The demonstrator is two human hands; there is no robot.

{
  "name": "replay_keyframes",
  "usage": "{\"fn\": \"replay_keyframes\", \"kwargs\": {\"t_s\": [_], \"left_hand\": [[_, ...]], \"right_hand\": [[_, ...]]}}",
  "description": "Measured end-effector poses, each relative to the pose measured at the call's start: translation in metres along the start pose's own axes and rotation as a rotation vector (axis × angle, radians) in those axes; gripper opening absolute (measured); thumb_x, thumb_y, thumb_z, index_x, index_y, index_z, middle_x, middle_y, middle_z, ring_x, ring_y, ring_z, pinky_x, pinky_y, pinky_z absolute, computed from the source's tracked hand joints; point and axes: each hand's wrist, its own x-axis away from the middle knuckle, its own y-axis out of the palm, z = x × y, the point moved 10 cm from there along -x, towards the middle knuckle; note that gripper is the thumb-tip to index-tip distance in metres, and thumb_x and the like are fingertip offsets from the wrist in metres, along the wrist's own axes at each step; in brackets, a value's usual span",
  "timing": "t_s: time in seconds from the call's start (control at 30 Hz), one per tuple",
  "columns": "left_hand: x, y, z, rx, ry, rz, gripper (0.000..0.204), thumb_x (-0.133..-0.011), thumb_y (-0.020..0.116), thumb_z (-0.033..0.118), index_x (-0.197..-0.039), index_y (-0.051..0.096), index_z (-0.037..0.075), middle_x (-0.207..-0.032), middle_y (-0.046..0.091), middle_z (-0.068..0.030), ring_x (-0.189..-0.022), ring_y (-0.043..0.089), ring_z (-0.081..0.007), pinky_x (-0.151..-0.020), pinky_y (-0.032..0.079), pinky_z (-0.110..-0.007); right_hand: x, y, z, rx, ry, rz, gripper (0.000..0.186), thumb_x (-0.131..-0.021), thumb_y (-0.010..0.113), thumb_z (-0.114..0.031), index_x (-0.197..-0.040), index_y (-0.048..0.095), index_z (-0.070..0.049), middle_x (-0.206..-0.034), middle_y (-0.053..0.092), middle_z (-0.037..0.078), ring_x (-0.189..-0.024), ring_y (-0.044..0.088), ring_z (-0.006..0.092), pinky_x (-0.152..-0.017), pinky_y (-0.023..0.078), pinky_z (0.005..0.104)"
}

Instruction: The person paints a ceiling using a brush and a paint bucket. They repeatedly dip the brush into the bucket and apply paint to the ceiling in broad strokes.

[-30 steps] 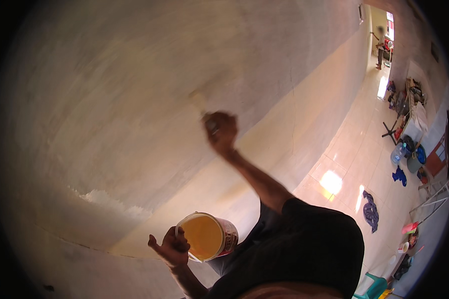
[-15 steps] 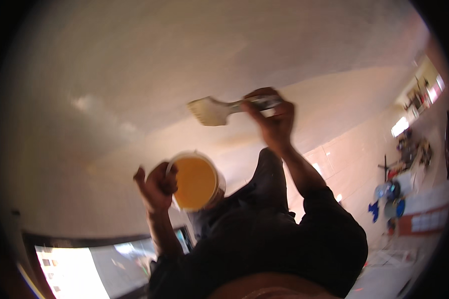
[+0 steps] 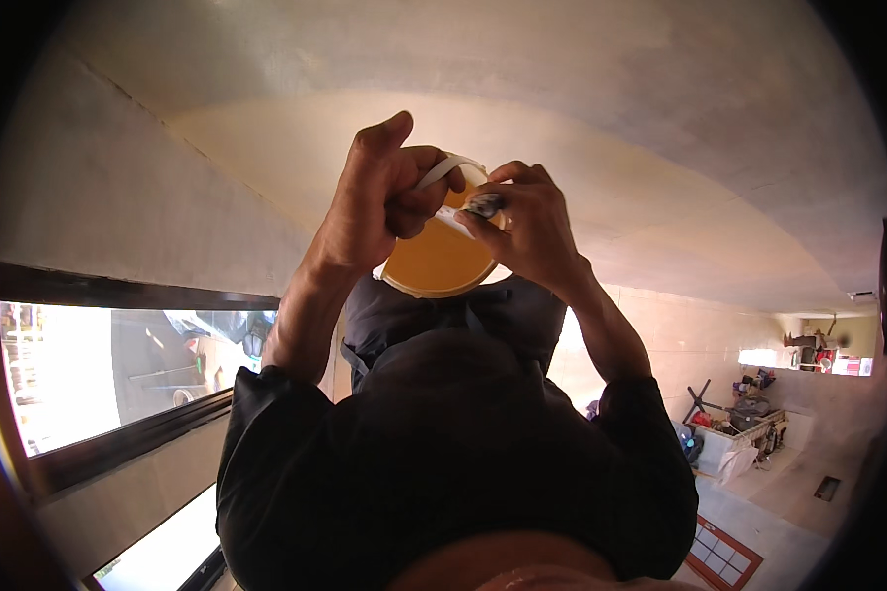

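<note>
My left hand [image 3: 376, 195] is closed around the pale handle of a small bucket [image 3: 426, 294], thumb raised. The bucket hangs in front of my body and holds yellow-orange liquid that looks like paint. In my right hand [image 3: 536, 223] is a paintbrush [image 3: 484, 204], gripped by its handle over the bucket's right side. The brush points down into the bucket, its pale head showing partly between my hands. How deep the bristles reach I cannot tell.
A broad smooth wall [image 3: 601, 118] fills the view ahead. At left is a dark-framed window [image 3: 118, 286]. Farther off on the right lie a pile of mixed items [image 3: 749, 419] and a brown-framed grid panel [image 3: 721, 554].
My right hand has brought the brush from out in front of the wall down into the bucket. My left hand and the bucket now sit higher and nearer the middle; my view has turned.
</note>
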Motion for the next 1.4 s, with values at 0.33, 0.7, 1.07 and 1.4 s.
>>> {"fn": "replay_keyframes", "kwargs": {"t_s": [0.33, 0.7, 1.07, 1.4], "left_hand": [[-0.001, 0.01, -0.004, 0.06, -0.061, -0.073, 0.101, -0.073, 0.019, 0.086, -0.1, 0.057, -0.003, -0.06, 0.027, 0.0065, -0.048, 0.017, -0.0052, -0.046, 0.013, -0.023], [-0.002, 0.02, 0.003, 0.14, -0.054, -0.074, 0.093, -0.079, 0.022, 0.081, -0.093, 0.058, -0.003, -0.061, 0.029, 0.0058, -0.051, 0.02, -0.0055, -0.048, 0.015, -0.023], [-0.001, 0.021, -0.008, 0.166, -0.156, -0.16, 0.101, -0.075, 0.025, 0.084, -0.109, 0.052, -0.007, -0.061, 0.028, 0.0057, -0.049, 0.02, -0.0055, -0.046, 0.016, -0.023], [-0.007, 0.03, 0.011, 0.079, -0.004, -0.163, 0.094, -0.079, 0.027, 0.079, -0.103, 0.054, -0.008, -0.06, 0.027, 0.007, -0.047, 0.021, -0.0051, -0.045, 0.015, -0.023]], "right_hand": [[0.012, 0.05, 0.029, 0.135, 0.134, -0.292, 0.019, -0.075, 0.076, -0.022, -0.079, 0.072, -0.004, -0.078, 0.06, 0.016, -0.079, 0.059, 0.0313, -0.073, 0.048, 0.0405], [0.021, 0.004, 0.015, 0.085, 0.044, -0.003, 0.016, -0.074, 0.078, -0.02, -0.084, 0.072, -0.009, -0.08, 0.065, 0.006, -0.082, 0.061, 0.0232, -0.073, 0.047, 0.0353], [0.029, -0.015, 0.012, 0.241, -0.036, 0.279, 0.014, -0.076, 0.075, -0.02, -0.083, 0.068, -0.009, -0.072, 0.067, 0.002, -0.084, 0.06, 0.0219, -0.073, 0.044, 0.0365], [0.039, -0.04, 0.019, 0.173, 0.094, 0.398, 0.021, -0.071, 0.081, -0.019, -0.083, 0.072, -0.004, -0.075, 0.067, 0.008, -0.077, 0.062, 0.0222, -0.068, 0.046, 0.0356]]}}
